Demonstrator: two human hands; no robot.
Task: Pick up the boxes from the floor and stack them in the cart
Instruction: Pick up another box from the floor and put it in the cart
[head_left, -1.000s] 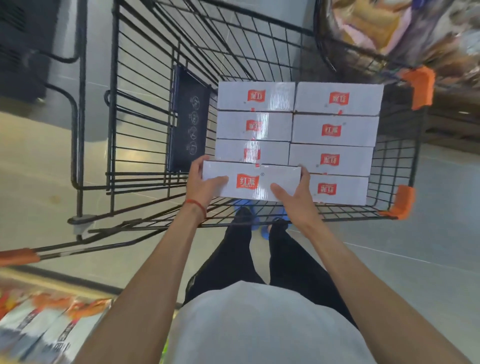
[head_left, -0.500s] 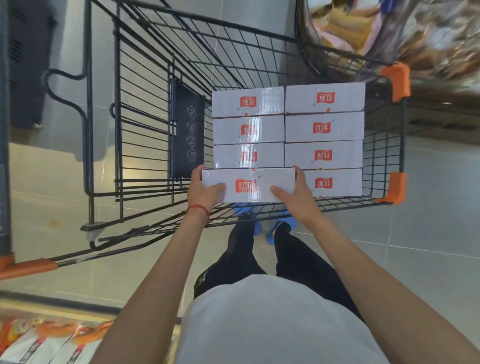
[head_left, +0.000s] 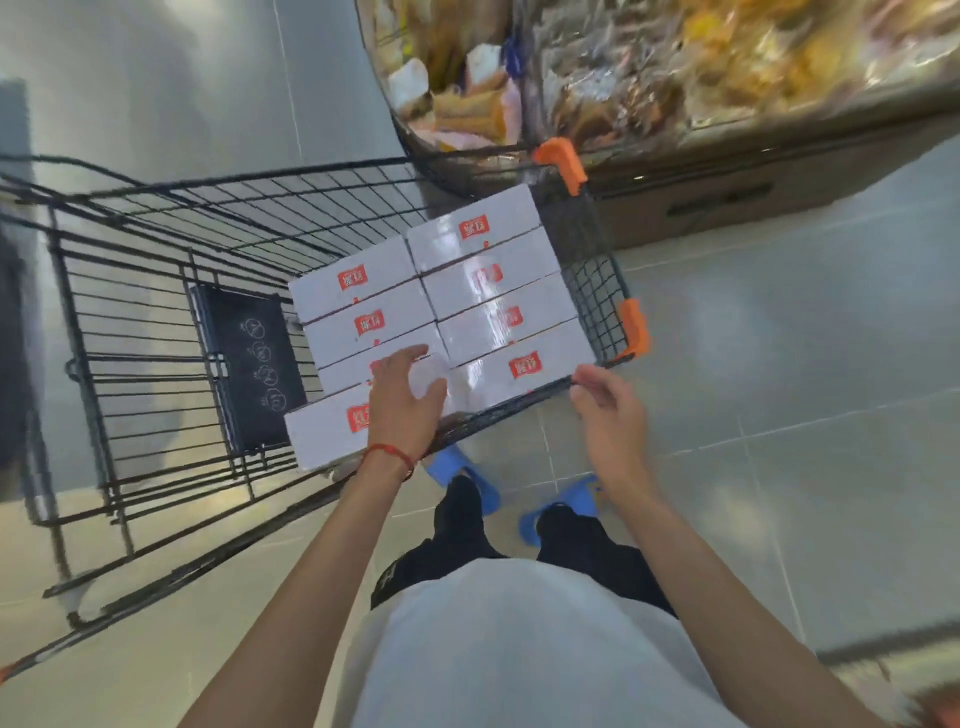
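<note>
Several white boxes with red labels (head_left: 470, 291) lie in two columns in the black wire cart (head_left: 156, 322). The nearest box of the left column (head_left: 322, 431) rests at the cart's near rim. My left hand (head_left: 405, 400) lies over the right part of that box, fingers relaxed and spread. My right hand (head_left: 610, 410) hovers empty just outside the cart's near rim, fingers loosely curled, off the boxes.
A dark child-seat panel (head_left: 249, 364) stands left of the boxes. Orange corner bumpers (head_left: 634, 327) mark the cart's right end. A wire bin of packaged snacks (head_left: 467, 93) and a low display (head_left: 727, 171) stand beyond. My blue slippers (head_left: 467, 478) are on the grey tile floor.
Both hands held the near box at its ends; now the box lies in the cart, the right hand has let go and pulled back, the left hand rests on top. View swung right.
</note>
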